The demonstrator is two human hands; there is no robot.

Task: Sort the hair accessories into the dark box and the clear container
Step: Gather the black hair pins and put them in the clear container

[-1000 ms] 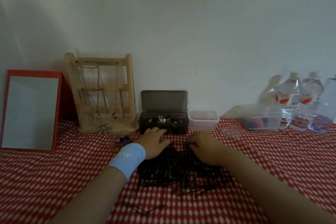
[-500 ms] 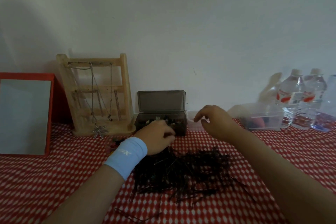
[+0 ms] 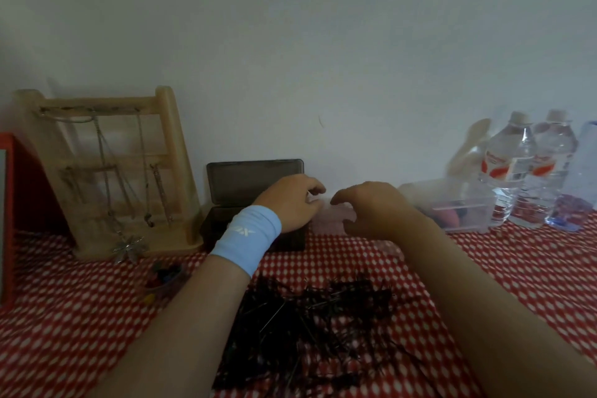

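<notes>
1. Table (image 3: 484,268), red check cloth: heap of dark hairpins (image 3: 310,326) left in the middle, near edge.
2. Dark box (image 3: 255,197), lid up, by the wall; clear container (image 3: 336,220) just right of it.
3. Left hand (image 3: 290,203), lifted off the heap, now over the box rim, curled; contents hidden.
4. Right hand (image 3: 371,210) over the container, loosely curled, grasp unclear. Likely a drop-off in progress.

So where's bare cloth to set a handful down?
Bare tablecloth lies right of the hairpin pile, below the clear bin and bottles. Another bare patch sits front left, below the wooden jewelry stand. The back row is crowded.
</notes>
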